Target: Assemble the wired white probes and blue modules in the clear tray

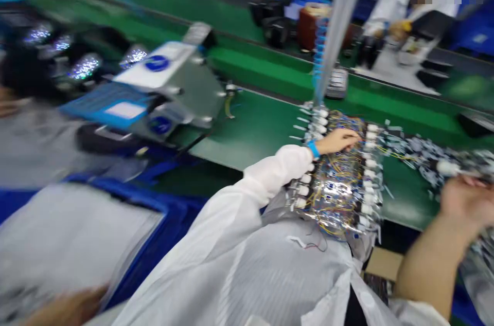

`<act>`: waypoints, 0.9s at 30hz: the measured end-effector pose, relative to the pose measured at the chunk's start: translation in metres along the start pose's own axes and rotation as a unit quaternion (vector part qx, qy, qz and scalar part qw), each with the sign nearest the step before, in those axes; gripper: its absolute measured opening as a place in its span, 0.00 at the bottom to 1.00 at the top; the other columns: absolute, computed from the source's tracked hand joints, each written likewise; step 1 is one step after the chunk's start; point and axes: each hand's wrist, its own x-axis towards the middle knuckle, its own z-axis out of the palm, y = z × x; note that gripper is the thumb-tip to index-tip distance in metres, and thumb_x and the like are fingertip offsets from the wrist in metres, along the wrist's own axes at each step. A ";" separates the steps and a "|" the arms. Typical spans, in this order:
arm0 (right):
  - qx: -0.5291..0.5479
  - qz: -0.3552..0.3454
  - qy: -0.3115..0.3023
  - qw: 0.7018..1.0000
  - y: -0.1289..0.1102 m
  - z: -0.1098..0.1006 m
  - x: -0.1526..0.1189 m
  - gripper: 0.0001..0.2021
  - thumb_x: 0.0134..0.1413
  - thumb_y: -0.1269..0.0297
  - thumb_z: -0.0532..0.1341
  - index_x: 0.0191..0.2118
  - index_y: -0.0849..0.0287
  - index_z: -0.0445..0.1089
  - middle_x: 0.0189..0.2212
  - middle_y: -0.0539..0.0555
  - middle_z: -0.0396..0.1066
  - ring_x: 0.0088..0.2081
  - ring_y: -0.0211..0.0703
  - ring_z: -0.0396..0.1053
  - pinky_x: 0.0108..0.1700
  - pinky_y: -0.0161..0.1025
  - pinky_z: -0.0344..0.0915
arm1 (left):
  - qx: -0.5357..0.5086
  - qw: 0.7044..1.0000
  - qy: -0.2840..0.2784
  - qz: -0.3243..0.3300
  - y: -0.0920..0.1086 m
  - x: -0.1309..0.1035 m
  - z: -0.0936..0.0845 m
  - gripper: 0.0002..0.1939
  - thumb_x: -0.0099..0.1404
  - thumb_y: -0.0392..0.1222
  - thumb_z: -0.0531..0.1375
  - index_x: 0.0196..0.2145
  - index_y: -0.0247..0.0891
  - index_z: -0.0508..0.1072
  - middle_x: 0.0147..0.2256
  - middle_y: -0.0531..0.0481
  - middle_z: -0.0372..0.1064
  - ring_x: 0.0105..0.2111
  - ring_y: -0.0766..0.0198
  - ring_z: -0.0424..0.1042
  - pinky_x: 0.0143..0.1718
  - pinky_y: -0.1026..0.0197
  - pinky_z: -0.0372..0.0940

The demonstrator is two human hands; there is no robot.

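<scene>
1. Handling wires (pixel 339 164) seems to be the step in hand; they lie tangled between two rows of white caps (pixel 370 164), at the near side of the green bench (pixel 250 128).
2. As I judge it, the next move calls for picking out a single lead with a light pinch, without dragging its neighbours.
3. The left hand (pixel 339 142) lies over the far half of the wires, fingers curled down by the right-hand row of caps. Blur hides whether the fingertips have hold of a lead.
4. The right hand (pixel 465 197) is well apart, by the right edge, fingers bent. A white part (pixel 447 168) lies right by it, but I cannot tell whether it is gripped, nor how wide the fingers stand.
5. A yellow wire (pixel 397 155) runs from the caps towards that part, past a pile (pixel 415 148) of pale pieces.
</scene>
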 end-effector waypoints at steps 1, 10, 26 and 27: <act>-0.001 -0.046 -0.085 0.995 -0.013 -0.006 0.008 0.13 0.70 0.65 0.66 0.30 0.52 0.72 0.28 0.46 0.72 0.25 0.36 0.69 0.21 0.32 0.66 | -0.020 1.000 -0.011 -0.007 -0.002 0.001 0.001 0.16 0.75 0.45 0.61 0.50 0.29 0.79 0.35 0.44 0.79 0.28 0.66 0.73 0.37 0.60 0.69; -0.076 -0.124 -0.307 0.941 -0.017 -0.022 0.033 0.09 0.68 0.69 0.65 0.34 0.56 0.72 0.29 0.45 0.68 0.27 0.32 0.64 0.27 0.31 0.67 | 0.213 0.972 -0.067 0.072 0.025 -0.001 0.018 0.18 0.70 0.51 0.67 0.50 0.36 0.83 0.39 0.47 0.82 0.34 0.63 0.74 0.39 0.59 0.65; 0.697 0.700 -0.083 -0.129 -0.127 -0.008 -0.020 0.29 0.62 0.88 0.35 0.13 0.57 0.42 0.45 0.51 0.83 0.44 0.26 0.83 0.37 0.23 0.75 | 0.251 0.953 -0.053 0.161 -0.010 0.008 0.019 0.07 0.74 0.40 0.63 0.44 0.38 0.82 0.46 0.43 0.82 0.50 0.56 0.79 0.58 0.51 0.69; 0.707 0.696 -0.065 -0.109 -0.128 -0.009 -0.021 0.29 0.64 0.86 0.37 0.12 0.56 0.43 0.44 0.52 0.83 0.44 0.27 0.83 0.36 0.23 0.75 | 0.239 0.957 -0.042 0.158 -0.009 0.007 0.018 0.07 0.73 0.40 0.63 0.44 0.38 0.82 0.47 0.43 0.83 0.50 0.56 0.79 0.58 0.52 0.69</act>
